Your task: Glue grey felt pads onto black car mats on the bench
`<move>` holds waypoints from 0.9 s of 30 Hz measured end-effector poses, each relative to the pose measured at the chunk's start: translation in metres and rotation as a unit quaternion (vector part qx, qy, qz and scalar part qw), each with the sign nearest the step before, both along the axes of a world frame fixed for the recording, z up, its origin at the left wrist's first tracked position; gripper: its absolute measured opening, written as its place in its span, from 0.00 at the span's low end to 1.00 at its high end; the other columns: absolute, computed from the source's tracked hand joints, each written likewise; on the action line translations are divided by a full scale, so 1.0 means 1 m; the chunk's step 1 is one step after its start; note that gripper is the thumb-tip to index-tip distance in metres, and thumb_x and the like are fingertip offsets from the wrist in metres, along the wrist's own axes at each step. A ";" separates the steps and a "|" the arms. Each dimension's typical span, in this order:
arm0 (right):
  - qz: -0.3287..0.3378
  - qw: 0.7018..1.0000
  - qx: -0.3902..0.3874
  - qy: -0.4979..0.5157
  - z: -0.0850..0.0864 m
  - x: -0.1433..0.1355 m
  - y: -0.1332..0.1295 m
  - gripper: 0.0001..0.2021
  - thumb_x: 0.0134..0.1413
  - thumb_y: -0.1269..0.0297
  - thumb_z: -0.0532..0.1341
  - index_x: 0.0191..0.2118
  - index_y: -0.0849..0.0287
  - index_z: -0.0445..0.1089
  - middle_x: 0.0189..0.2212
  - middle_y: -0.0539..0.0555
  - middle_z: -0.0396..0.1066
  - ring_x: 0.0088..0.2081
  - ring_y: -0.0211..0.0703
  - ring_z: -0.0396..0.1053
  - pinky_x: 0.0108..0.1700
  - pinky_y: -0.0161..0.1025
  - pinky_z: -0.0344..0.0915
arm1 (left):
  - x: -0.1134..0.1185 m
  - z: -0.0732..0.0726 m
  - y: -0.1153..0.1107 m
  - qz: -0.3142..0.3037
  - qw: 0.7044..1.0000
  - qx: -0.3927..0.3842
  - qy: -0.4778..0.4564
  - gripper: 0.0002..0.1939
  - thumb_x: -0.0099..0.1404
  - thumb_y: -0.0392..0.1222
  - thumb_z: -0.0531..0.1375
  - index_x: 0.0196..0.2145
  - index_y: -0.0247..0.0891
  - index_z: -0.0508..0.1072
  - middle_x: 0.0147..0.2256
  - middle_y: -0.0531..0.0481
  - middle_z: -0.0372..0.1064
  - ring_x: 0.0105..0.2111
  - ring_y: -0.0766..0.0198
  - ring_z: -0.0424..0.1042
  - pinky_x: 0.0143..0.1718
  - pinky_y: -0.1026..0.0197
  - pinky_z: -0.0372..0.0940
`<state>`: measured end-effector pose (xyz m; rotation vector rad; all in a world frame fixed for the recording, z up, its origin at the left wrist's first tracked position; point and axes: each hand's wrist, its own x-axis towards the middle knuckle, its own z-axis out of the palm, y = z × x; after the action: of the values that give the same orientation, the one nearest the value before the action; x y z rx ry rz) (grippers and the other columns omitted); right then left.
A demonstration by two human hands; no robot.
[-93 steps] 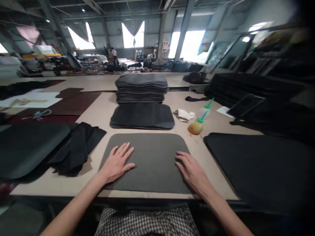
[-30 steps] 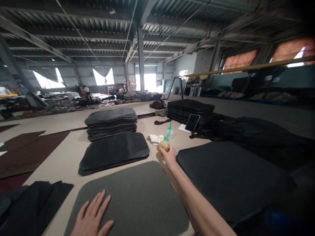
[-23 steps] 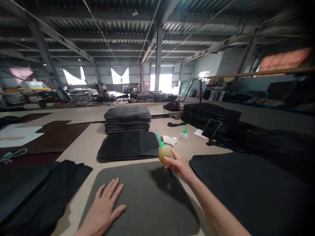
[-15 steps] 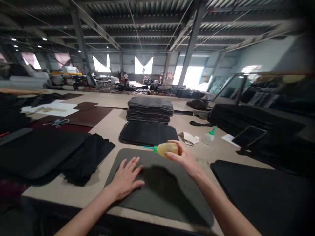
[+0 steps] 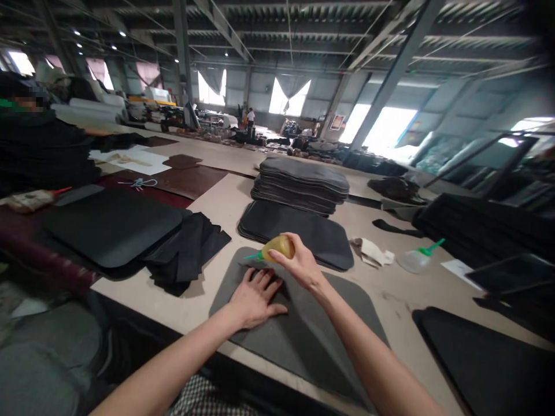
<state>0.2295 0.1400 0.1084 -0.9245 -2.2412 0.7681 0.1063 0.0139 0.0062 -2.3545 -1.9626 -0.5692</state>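
Observation:
A dark grey rounded panel (image 5: pixel 312 329) lies flat at the table's front edge. My left hand (image 5: pixel 256 299) rests on its left part, palm down with fingers spread. In my right hand (image 5: pixel 300 263) is a squeeze bottle (image 5: pixel 276 247) with yellowish contents, gripped around its rear end. Its thin green nozzle points left, low over the panel's far left corner; whether the tip touches is hard to tell. Just beyond the bottle lies a low pile of black panels (image 5: pixel 303 231), with a taller stack of grey panels (image 5: pixel 301 185) behind it.
Black panels (image 5: pixel 117 225) and black fabric pieces (image 5: pixel 186 254) lie to the left. A crumpled cloth (image 5: pixel 372 252), a clear bottle with a green nozzle (image 5: pixel 414 260) and more black panels (image 5: pixel 485 358) are on the right. A person in dark clothes (image 5: pixel 41 144) is at far left.
The view has swung left. My right hand has brought the bottle lower and nearer the panel's far left corner, its nozzle now tipped down. My left hand stays spread on the panel.

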 end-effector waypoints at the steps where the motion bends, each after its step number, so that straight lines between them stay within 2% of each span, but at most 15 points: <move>1: 0.006 1.000 0.008 -0.002 0.001 -0.007 0.002 0.33 0.52 0.41 0.65 0.58 0.54 0.64 0.48 0.57 0.73 0.48 0.54 0.72 0.52 0.50 0.68 | 0.000 0.000 0.000 0.001 1.000 0.001 0.000 0.39 0.71 0.69 0.40 0.67 0.44 0.60 0.69 0.40 0.55 0.69 0.50 0.52 0.68 0.40 0.43; 7: 0.034 0.997 0.064 -0.017 -0.004 -0.041 0.009 0.32 0.52 0.44 0.67 0.57 0.55 0.63 0.49 0.57 0.73 0.49 0.53 0.72 0.54 0.49 0.66 | 0.001 0.002 -0.001 0.014 1.000 -0.015 -0.002 0.40 0.70 0.70 0.39 0.68 0.44 0.60 0.70 0.38 0.51 0.71 0.46 0.47 0.68 0.36 0.42; 13: 0.076 0.987 0.140 -0.034 -0.012 -0.054 0.011 0.26 0.55 0.52 0.65 0.55 0.58 0.64 0.51 0.59 0.70 0.51 0.52 0.70 0.53 0.47 0.65 | 0.002 0.005 0.000 0.030 0.998 -0.045 -0.022 0.44 0.67 0.74 0.39 0.67 0.43 0.61 0.70 0.35 0.52 0.70 0.39 0.46 0.66 0.28 0.40; 20: 0.071 0.985 0.147 -0.060 -0.009 -0.053 0.015 0.25 0.56 0.53 0.66 0.56 0.57 0.63 0.51 0.58 0.70 0.50 0.52 0.69 0.52 0.46 0.66 | 0.004 0.009 -0.003 0.037 0.998 -0.043 -0.012 0.42 0.68 0.73 0.39 0.68 0.47 0.60 0.69 0.38 0.54 0.70 0.39 0.47 0.66 0.27 0.42; 27: 0.037 0.987 0.146 -0.052 -0.009 -0.031 0.023 0.25 0.56 0.52 0.65 0.56 0.56 0.64 0.52 0.59 0.70 0.51 0.53 0.69 0.53 0.48 0.66 | 0.005 0.002 0.001 0.046 0.999 -0.009 0.012 0.39 0.68 0.72 0.41 0.67 0.50 0.61 0.69 0.40 0.54 0.70 0.42 0.48 0.66 0.27 0.42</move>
<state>0.1982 0.1634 0.0998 -0.7590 -2.4086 0.4129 0.1109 0.0148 0.0080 -2.2571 -2.0613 -0.5175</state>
